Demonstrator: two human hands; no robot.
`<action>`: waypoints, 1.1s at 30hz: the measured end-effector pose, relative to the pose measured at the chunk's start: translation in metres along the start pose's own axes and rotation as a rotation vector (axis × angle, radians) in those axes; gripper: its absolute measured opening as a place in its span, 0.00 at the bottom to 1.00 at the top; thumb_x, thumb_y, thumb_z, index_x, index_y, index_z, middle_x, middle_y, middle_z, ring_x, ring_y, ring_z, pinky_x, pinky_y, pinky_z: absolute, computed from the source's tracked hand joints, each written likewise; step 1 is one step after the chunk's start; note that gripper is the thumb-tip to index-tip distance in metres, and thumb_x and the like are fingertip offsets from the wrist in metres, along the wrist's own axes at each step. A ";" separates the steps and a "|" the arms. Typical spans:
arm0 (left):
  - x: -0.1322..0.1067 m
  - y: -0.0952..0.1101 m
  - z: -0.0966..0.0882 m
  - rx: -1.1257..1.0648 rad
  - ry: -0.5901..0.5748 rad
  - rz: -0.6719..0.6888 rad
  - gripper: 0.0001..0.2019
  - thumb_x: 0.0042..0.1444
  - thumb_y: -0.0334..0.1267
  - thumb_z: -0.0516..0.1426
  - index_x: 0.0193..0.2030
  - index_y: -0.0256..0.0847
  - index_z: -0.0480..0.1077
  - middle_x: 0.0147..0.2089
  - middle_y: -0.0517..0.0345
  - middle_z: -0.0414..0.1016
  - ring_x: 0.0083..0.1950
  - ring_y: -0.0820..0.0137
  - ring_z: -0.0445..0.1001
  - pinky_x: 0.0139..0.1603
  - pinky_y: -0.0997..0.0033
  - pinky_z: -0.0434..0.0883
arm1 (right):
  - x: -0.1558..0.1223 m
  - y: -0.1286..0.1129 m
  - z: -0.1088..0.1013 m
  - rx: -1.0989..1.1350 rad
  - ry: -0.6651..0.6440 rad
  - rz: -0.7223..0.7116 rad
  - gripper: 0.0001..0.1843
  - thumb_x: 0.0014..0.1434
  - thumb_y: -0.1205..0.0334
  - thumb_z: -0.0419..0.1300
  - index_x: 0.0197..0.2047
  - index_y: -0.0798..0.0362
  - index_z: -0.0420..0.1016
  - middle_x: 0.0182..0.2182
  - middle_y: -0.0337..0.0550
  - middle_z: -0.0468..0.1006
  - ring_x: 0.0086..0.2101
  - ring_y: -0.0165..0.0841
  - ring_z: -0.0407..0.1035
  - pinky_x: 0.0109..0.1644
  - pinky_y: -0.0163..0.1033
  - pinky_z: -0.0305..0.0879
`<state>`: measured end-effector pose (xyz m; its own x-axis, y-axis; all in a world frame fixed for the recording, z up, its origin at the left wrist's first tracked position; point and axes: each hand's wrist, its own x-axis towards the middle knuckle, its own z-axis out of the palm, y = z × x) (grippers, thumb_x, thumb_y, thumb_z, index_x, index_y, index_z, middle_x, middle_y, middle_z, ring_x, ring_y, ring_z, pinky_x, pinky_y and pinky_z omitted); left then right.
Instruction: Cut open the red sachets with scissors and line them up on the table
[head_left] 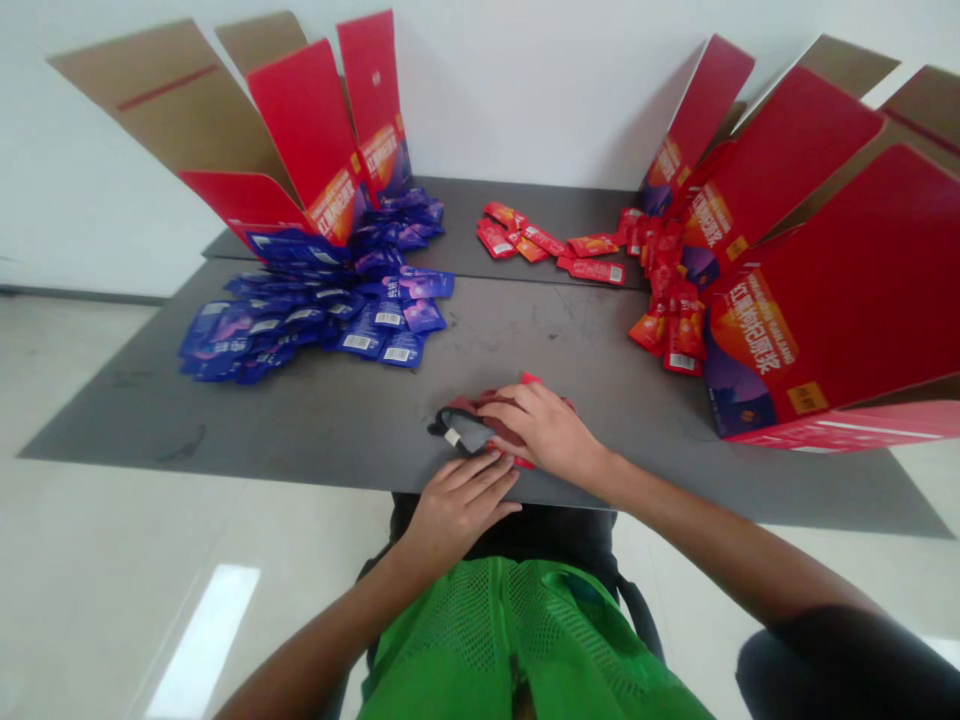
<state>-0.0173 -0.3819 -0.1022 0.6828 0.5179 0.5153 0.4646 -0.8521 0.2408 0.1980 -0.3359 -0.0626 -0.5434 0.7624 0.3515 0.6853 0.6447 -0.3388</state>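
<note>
- Right hand point(544, 432): draped over a crumpled red sachet point(517, 405), fingers curved downward, the grip hidden, so clenched or merely resting impossible to tell.
- Left hand point(459, 505): open and grasping nothing, fingers loosely spread, at the near table edge just below a grey pouch with black trim point(463, 430).
- Red sachet and grey pouch: touching, at lower centre of the frame, on a grey table point(225, 420).
- Upper left of the frame: a heap of blue-purple sachets point(315, 310), right in front of opened red cardboard cartons point(300, 130).
- Right of the frame: red-orange sachets point(675, 320) scattered beside larger red cartons point(787, 250).
- Bottom of the frame: a green mesh vest point(510, 640) on the person's torso.
- Lower left of the frame: a white tile floor point(112, 500).
</note>
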 end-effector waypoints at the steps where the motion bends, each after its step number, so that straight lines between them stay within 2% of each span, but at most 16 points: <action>1: 0.001 0.000 0.000 -0.010 0.013 0.009 0.14 0.74 0.44 0.57 0.58 0.39 0.77 0.59 0.51 0.81 0.61 0.60 0.78 0.59 0.59 0.74 | 0.004 0.011 0.000 -0.029 0.002 0.019 0.18 0.72 0.53 0.58 0.61 0.49 0.74 0.56 0.50 0.77 0.54 0.44 0.71 0.58 0.52 0.71; 5: 0.004 0.000 -0.001 -0.031 0.032 0.012 0.14 0.74 0.43 0.57 0.58 0.38 0.76 0.60 0.51 0.80 0.62 0.61 0.78 0.59 0.58 0.75 | 0.026 0.055 -0.010 -0.120 -0.006 0.097 0.18 0.72 0.52 0.59 0.60 0.49 0.74 0.56 0.52 0.76 0.53 0.45 0.70 0.57 0.53 0.70; 8: 0.005 -0.001 -0.001 -0.035 0.029 0.013 0.15 0.74 0.44 0.57 0.58 0.38 0.77 0.59 0.51 0.80 0.61 0.60 0.78 0.58 0.57 0.76 | 0.037 0.064 -0.025 -0.157 0.051 0.156 0.18 0.71 0.52 0.59 0.60 0.50 0.75 0.55 0.53 0.76 0.52 0.47 0.70 0.57 0.55 0.70; 10: 0.004 -0.001 -0.001 -0.039 0.037 0.013 0.15 0.74 0.44 0.56 0.58 0.38 0.77 0.59 0.51 0.80 0.62 0.60 0.78 0.58 0.58 0.76 | 0.036 0.050 -0.032 -0.127 0.126 0.166 0.19 0.72 0.52 0.58 0.61 0.49 0.73 0.56 0.53 0.75 0.52 0.47 0.70 0.58 0.55 0.69; 12: 0.003 -0.001 -0.001 -0.040 0.035 0.004 0.15 0.74 0.45 0.57 0.57 0.38 0.77 0.59 0.51 0.81 0.61 0.60 0.78 0.59 0.58 0.76 | 0.029 0.024 -0.033 -0.050 0.160 0.127 0.20 0.72 0.52 0.57 0.63 0.47 0.72 0.58 0.51 0.75 0.54 0.45 0.70 0.59 0.54 0.70; 15: 0.000 0.000 0.000 -0.025 0.008 -0.020 0.14 0.73 0.44 0.58 0.56 0.40 0.78 0.54 0.53 0.83 0.56 0.62 0.81 0.58 0.60 0.76 | 0.010 -0.014 -0.021 0.030 0.033 -0.011 0.18 0.73 0.53 0.56 0.62 0.46 0.72 0.58 0.49 0.75 0.55 0.43 0.70 0.57 0.51 0.71; 17: -0.001 0.000 0.000 -0.016 -0.011 -0.035 0.14 0.73 0.44 0.58 0.56 0.41 0.78 0.52 0.54 0.84 0.53 0.63 0.82 0.56 0.61 0.77 | 0.002 -0.021 -0.009 0.034 -0.035 -0.053 0.17 0.73 0.54 0.57 0.61 0.47 0.73 0.56 0.49 0.76 0.54 0.42 0.71 0.56 0.50 0.71; 19: 0.000 0.000 0.000 -0.021 -0.009 -0.030 0.15 0.74 0.44 0.57 0.57 0.40 0.78 0.54 0.52 0.83 0.57 0.62 0.81 0.56 0.60 0.77 | 0.002 -0.008 -0.001 0.004 -0.035 -0.030 0.17 0.73 0.54 0.57 0.61 0.48 0.73 0.56 0.49 0.76 0.54 0.42 0.71 0.57 0.50 0.71; 21: 0.002 0.001 -0.001 -0.035 0.016 -0.009 0.15 0.74 0.45 0.56 0.58 0.39 0.77 0.58 0.51 0.81 0.61 0.60 0.79 0.58 0.58 0.76 | 0.011 0.019 0.000 -0.056 -0.007 0.030 0.18 0.73 0.53 0.57 0.61 0.49 0.73 0.56 0.50 0.76 0.53 0.43 0.71 0.57 0.50 0.70; 24: 0.005 0.001 -0.004 -0.040 0.037 0.011 0.15 0.75 0.45 0.55 0.57 0.38 0.77 0.59 0.50 0.81 0.61 0.60 0.78 0.58 0.58 0.76 | 0.029 0.064 -0.013 -0.173 0.033 0.149 0.18 0.71 0.52 0.59 0.59 0.50 0.75 0.54 0.53 0.76 0.50 0.46 0.71 0.55 0.53 0.70; 26: 0.008 0.001 -0.008 -0.033 0.012 0.007 0.16 0.75 0.46 0.55 0.58 0.38 0.76 0.58 0.49 0.81 0.60 0.60 0.79 0.58 0.57 0.76 | 0.036 0.083 -0.026 -0.211 0.102 0.224 0.17 0.71 0.52 0.59 0.58 0.50 0.75 0.54 0.54 0.76 0.50 0.47 0.70 0.56 0.55 0.70; 30: 0.016 0.002 -0.016 -0.059 -0.066 -0.008 0.22 0.73 0.51 0.55 0.63 0.37 0.73 0.58 0.46 0.80 0.60 0.57 0.78 0.60 0.53 0.76 | 0.028 0.089 -0.044 -0.151 0.362 0.298 0.20 0.72 0.50 0.55 0.62 0.49 0.72 0.55 0.53 0.74 0.54 0.47 0.69 0.60 0.54 0.68; 33: 0.022 0.006 -0.014 -0.053 -0.047 -0.061 0.26 0.71 0.54 0.57 0.67 0.38 0.69 0.62 0.43 0.77 0.63 0.55 0.74 0.63 0.49 0.74 | 0.015 0.088 -0.046 -0.097 0.476 0.337 0.20 0.73 0.49 0.54 0.62 0.48 0.72 0.55 0.53 0.74 0.55 0.47 0.69 0.61 0.55 0.67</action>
<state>-0.0074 -0.3763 -0.0784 0.6804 0.5711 0.4592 0.4766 -0.8209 0.3146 0.2725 -0.2704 -0.0470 -0.0262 0.8004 0.5989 0.8355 0.3464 -0.4265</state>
